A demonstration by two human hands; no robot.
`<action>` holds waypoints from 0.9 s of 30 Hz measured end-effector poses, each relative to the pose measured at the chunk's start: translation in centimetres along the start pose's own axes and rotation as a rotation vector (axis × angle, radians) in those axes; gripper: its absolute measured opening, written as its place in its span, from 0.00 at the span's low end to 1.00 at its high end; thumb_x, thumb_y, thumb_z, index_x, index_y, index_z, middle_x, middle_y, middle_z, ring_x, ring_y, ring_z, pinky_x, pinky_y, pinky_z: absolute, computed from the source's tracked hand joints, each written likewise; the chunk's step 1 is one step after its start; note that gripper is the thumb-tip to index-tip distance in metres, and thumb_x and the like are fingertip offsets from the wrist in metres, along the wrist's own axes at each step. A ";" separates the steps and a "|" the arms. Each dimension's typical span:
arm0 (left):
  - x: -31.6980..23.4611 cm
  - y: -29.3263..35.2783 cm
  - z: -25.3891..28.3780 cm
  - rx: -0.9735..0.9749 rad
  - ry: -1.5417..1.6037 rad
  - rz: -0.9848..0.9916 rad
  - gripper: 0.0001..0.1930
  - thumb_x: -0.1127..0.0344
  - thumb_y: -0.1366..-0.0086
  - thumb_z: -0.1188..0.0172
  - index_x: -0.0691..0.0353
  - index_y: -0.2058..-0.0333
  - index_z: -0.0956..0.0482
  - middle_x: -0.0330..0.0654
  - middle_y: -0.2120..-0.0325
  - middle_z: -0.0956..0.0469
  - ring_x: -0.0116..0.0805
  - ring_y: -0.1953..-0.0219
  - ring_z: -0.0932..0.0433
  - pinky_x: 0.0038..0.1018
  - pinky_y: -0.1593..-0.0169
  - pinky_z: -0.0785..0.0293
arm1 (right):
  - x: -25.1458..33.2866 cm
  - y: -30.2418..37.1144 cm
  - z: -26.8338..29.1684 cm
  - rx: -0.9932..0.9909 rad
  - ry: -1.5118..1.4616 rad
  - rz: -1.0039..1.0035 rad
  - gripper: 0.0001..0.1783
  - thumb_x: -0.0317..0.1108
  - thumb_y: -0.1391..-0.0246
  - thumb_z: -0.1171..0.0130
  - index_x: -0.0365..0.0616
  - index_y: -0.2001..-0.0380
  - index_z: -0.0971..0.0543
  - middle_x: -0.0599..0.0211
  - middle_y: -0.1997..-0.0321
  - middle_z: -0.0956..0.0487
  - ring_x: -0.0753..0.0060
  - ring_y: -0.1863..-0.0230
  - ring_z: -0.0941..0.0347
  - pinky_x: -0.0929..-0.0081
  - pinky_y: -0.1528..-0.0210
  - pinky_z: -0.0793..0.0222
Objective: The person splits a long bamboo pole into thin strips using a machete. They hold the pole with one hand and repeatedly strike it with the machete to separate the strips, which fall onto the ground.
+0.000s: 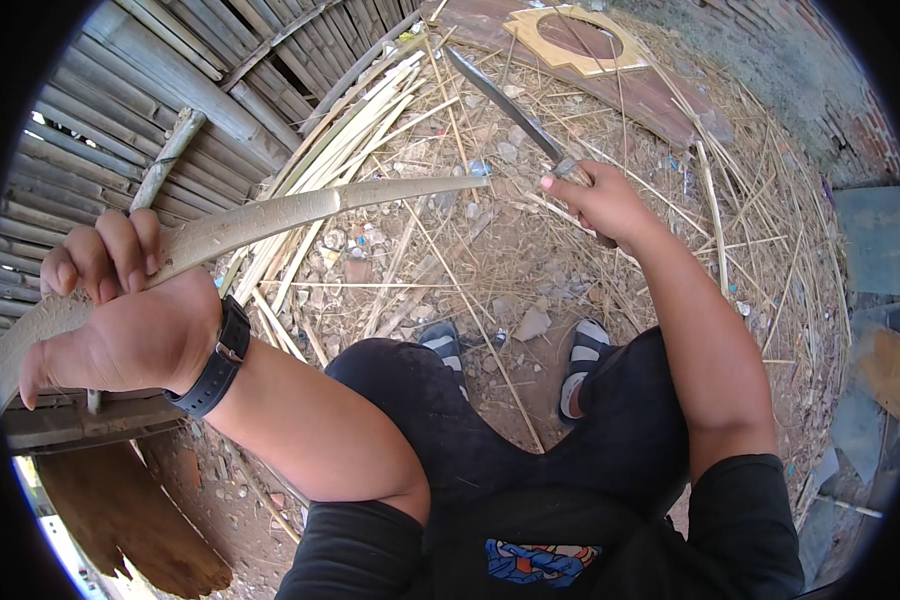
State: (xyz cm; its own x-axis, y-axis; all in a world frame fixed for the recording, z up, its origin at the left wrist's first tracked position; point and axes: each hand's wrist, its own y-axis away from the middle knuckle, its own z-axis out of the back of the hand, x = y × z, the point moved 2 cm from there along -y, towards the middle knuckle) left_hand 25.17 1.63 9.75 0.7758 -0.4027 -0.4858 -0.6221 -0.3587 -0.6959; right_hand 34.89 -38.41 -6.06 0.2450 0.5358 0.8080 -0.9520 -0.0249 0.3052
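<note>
My left hand [135, 310], with a black watch [220, 358] on its wrist, is closed around a long, pale bamboo strip [260, 222]. The strip runs from the left rim toward the middle and narrows to a tip at its right end. Past a step in its surface, the tip part looks thinner and greyer. In my right hand [595, 203] is a large knife [510, 108], gripped by its handle. Its dark blade points up and to the left, away from me. The blade and the bamboo strip are apart.
A bundle of split bamboo strips [315, 200] lies beside the bamboo wall [120, 100] at left. Thin slivers and rubble cover the ground. A wooden board with a round hole [530, 38] rests on a brown panel [670, 112] at the back. A brick wall [830, 80] stands at right.
</note>
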 end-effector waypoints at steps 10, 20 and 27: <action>-2.2 1.2 -3.9 0.008 -0.138 0.056 0.32 0.26 0.40 0.48 0.53 0.74 0.31 0.31 0.84 0.40 0.23 0.84 0.44 0.20 0.77 0.46 | 4.3 1.6 -5.5 0.187 -0.382 0.164 0.25 0.52 0.45 0.32 0.39 0.64 0.24 0.70 0.80 0.27 0.83 0.83 0.34 0.79 0.87 0.46; -1.9 0.4 -3.7 0.123 -0.057 0.121 0.32 0.26 0.41 0.46 0.54 0.73 0.31 0.31 0.84 0.40 0.23 0.84 0.44 0.21 0.77 0.47 | 3.8 5.0 -9.6 0.199 -0.076 0.350 0.26 0.47 0.47 0.30 0.36 0.55 0.22 0.63 0.74 0.22 0.69 0.71 0.25 0.66 0.65 0.29; 0.9 -3.3 -5.2 0.133 -0.118 0.163 0.33 0.25 0.40 0.49 0.54 0.74 0.35 0.31 0.85 0.43 0.23 0.84 0.47 0.21 0.76 0.50 | -0.3 6.1 -14.4 0.153 -0.046 0.285 0.21 0.41 0.48 0.33 0.37 0.55 0.22 0.51 0.69 0.19 0.53 0.67 0.20 0.60 0.62 0.27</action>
State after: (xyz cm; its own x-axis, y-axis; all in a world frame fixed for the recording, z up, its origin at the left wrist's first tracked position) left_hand 27.38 -1.96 14.33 0.6782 -0.3421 -0.6504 -0.7266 -0.1797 -0.6632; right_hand 26.39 -26.59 -11.72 -0.0159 0.4504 0.8927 -0.9455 -0.2971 0.1331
